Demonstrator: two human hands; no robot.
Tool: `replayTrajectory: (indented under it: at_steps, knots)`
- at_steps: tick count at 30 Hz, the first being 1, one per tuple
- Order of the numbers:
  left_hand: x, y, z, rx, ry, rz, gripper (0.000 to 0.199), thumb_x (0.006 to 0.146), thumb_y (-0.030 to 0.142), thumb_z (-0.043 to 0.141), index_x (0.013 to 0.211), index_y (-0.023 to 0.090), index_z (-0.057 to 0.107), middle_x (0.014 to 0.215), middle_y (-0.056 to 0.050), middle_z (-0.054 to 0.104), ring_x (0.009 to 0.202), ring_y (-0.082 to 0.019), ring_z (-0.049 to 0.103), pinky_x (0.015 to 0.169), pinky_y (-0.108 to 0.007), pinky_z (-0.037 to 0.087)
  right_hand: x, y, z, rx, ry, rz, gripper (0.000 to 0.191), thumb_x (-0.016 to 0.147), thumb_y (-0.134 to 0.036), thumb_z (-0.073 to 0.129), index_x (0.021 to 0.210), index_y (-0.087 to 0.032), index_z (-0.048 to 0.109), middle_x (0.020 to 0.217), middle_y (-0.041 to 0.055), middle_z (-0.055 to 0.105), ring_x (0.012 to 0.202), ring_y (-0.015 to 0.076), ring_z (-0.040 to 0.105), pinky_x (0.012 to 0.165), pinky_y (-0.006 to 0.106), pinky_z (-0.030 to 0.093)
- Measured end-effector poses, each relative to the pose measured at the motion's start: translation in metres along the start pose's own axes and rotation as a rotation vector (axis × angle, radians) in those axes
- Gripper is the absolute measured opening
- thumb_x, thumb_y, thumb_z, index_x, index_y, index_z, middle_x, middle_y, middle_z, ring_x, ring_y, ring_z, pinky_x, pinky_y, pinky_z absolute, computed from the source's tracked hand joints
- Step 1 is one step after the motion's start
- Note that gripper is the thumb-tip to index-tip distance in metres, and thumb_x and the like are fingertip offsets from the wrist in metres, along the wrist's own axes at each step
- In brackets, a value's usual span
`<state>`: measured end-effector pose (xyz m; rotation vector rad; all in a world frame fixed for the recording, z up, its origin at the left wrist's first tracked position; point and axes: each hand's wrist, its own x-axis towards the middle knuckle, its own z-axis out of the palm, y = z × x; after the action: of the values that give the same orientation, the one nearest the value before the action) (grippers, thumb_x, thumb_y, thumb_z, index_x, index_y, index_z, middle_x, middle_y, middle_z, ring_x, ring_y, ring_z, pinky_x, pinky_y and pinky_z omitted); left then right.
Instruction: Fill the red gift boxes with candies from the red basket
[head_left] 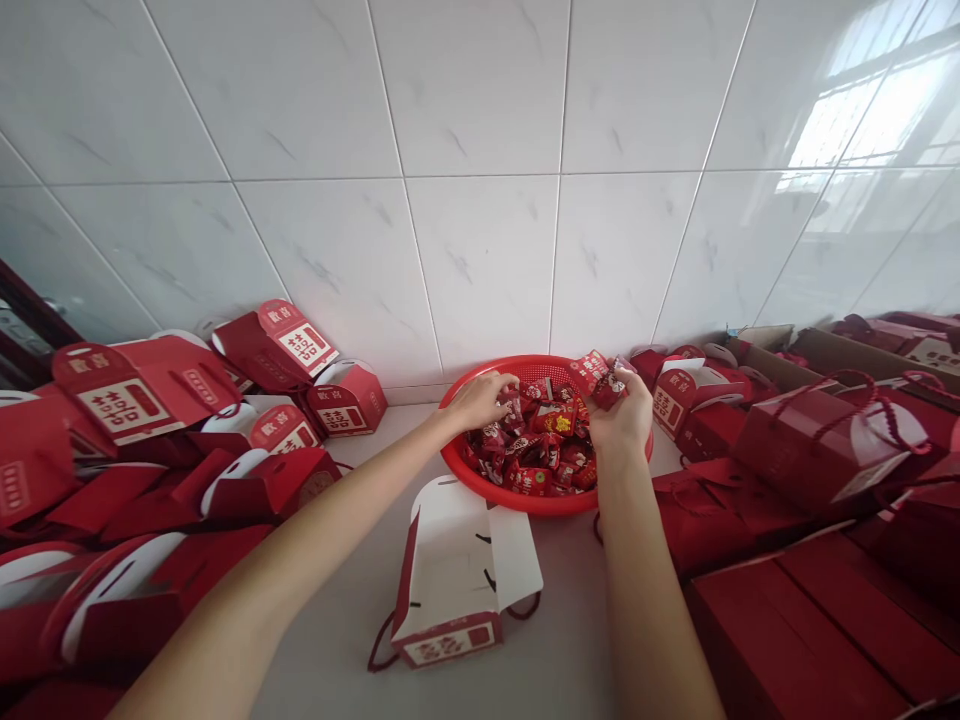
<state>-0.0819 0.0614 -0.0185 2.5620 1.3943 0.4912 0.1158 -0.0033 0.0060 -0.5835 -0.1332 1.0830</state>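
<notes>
Red-wrapped candies [553, 420] lie heaped in a red plastic basket [525, 502] near the tiled wall [487, 265]; the right hand [622, 408] grips a few of them above the basket's right side; the left hand [478, 402] reaches over the left rim, fingers curled at the heap, though whether they hold one I cannot tell; an open white-lined gift box [448, 565] stands just in front, piled red gift boxes [154, 390] on either side.

A barred window's reflection [847, 120] gleams on the grey-veined white tiled wall [480, 90].
</notes>
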Motion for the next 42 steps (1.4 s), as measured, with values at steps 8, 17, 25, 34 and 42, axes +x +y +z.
replayTrajectory:
  at_steps: [8,17,25,34,42]
  knots:
    - [-0.015,0.020,-0.016,-0.110,-0.576,0.106,0.028,0.070,0.013,0.066,0.091,0.025,0.078,0.090,0.002,0.077,0.082,-0.018,0.070,0.069,-0.022,0.051,0.005,0.003,-0.004,-0.037,-0.037,-0.035,0.016,0.063,-0.012,0.058,0.076,-0.020,0.057,0.064,-0.0070,0.060,0.063,0.0122,0.063,0.062,0.026,0.059]
    - [-0.025,0.021,-0.025,0.066,-0.655,0.069,0.047,0.062,0.016,0.072,0.108,0.027,0.077,0.097,-0.001,0.076,0.085,-0.022,0.067,0.066,-0.024,0.047,-0.006,-0.003,0.005,-0.006,0.050,0.029,0.015,0.069,-0.008,0.055,0.077,-0.019,0.060,0.059,-0.0075,0.057,0.061,0.0119,0.061,0.059,0.025,0.057]
    - [-0.028,0.026,-0.014,-0.128,-0.619,0.142,0.031,0.069,0.044,0.079,0.095,0.027,0.080,0.089,0.000,0.075,0.081,-0.018,0.065,0.067,-0.022,0.044,-0.003,-0.001,0.003,-0.011,0.033,0.036,0.015,0.067,-0.009,0.056,0.078,-0.018,0.062,0.069,-0.0046,0.065,0.062,0.0113,0.063,0.058,0.024,0.056]
    - [-0.020,0.021,-0.008,-0.150,-0.273,0.091,0.026,0.086,0.038,0.059,0.070,0.018,0.067,0.072,0.000,0.069,0.065,-0.016,0.060,0.062,-0.026,0.040,-0.003,-0.001,0.003,-0.022,0.004,0.024,0.012,0.065,-0.010,0.058,0.073,-0.019,0.058,0.062,-0.0067,0.060,0.059,0.0114,0.062,0.056,0.024,0.057]
    - [-0.015,0.016,-0.013,0.003,0.150,-0.148,0.025,0.089,0.039,0.056,0.078,0.019,0.068,0.084,-0.006,0.074,0.078,-0.021,0.065,0.070,-0.031,0.046,-0.006,-0.001,0.005,-0.008,0.010,0.040,0.011,0.068,-0.010,0.057,0.075,-0.018,0.061,0.063,-0.0057,0.061,0.060,0.0113,0.062,0.057,0.024,0.058]
